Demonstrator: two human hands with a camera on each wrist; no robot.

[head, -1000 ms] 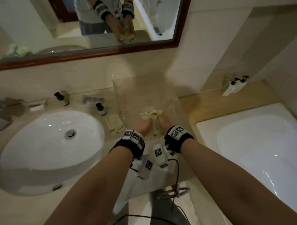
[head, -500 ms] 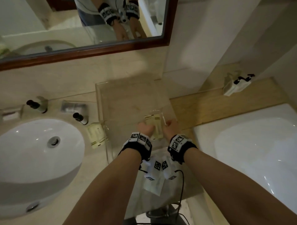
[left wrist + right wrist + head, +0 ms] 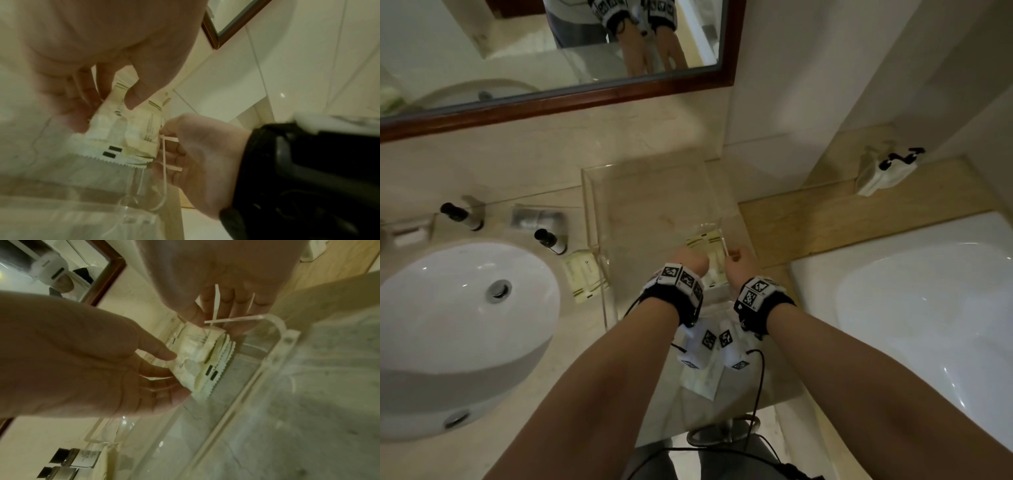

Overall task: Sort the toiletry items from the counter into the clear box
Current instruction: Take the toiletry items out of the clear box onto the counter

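The clear box [image 3: 647, 192] stands open on the counter between the sink and the tub. Both hands reach into its near right corner. My left hand [image 3: 688, 263] pinches a stack of pale yellow sachets [image 3: 127, 134], thumb on top and fingers underneath, just above the box floor. My right hand [image 3: 739, 260] sits at the stack's right edge by the box wall, its fingertips [image 3: 166, 129] touching the sachets' edge [image 3: 197, 353]. More sachets [image 3: 585, 277] lie on the counter left of the box. Two small black-capped bottles [image 3: 548, 240] [image 3: 460, 214] stand behind them.
The white sink [image 3: 465, 308] fills the left, the bathtub [image 3: 911, 308] the right. A silver packet [image 3: 537, 217] and a soap tray [image 3: 410, 233] lie by the wall. A white pouch [image 3: 883, 171] sits on the wooden ledge. A white wrapper [image 3: 702, 380] lies below my wrists.
The sachets, fanned out a second ago, are now squared into one stack. Both hands have moved it toward the box's near right corner.
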